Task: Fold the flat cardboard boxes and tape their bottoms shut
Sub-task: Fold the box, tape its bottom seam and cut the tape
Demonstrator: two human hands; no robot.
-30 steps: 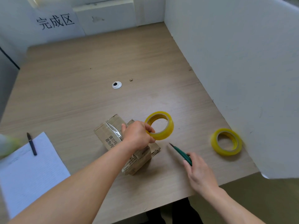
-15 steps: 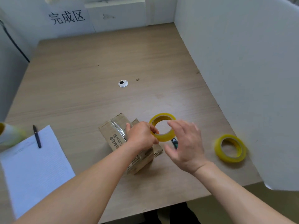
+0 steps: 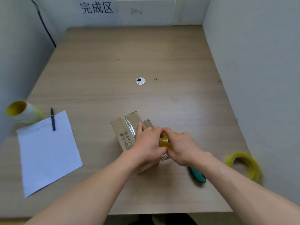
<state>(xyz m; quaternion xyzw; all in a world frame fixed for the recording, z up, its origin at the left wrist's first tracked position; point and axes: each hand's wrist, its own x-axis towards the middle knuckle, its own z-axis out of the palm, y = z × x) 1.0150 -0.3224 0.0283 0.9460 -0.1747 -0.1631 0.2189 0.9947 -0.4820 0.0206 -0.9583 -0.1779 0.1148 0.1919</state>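
While my left hand [image 3: 148, 146] and right hand [image 3: 181, 147] both pinch the tape roll [image 3: 165, 142], the cardboard box [image 3: 125, 132] sits directly beneath them.

The left hand [image 3: 148, 144] and right hand [image 3: 184, 148] hide most of the tape roll [image 3: 165, 144].

Your view comes from the camera worn on your head, facing forward and steeply down across the table [image 3: 146, 54]. It sits close to the work: your forearms enter from the bottom edge, and your left hand [image 3: 146, 146] and right hand [image 3: 183, 148] meet on the tape roll [image 3: 165, 143] just below the middle of the frame. The wide lens takes in the whole tabletop, from its near edge to the sign [image 3: 96, 7] on the far wall, with the partition [image 3: 251, 62] at your right.
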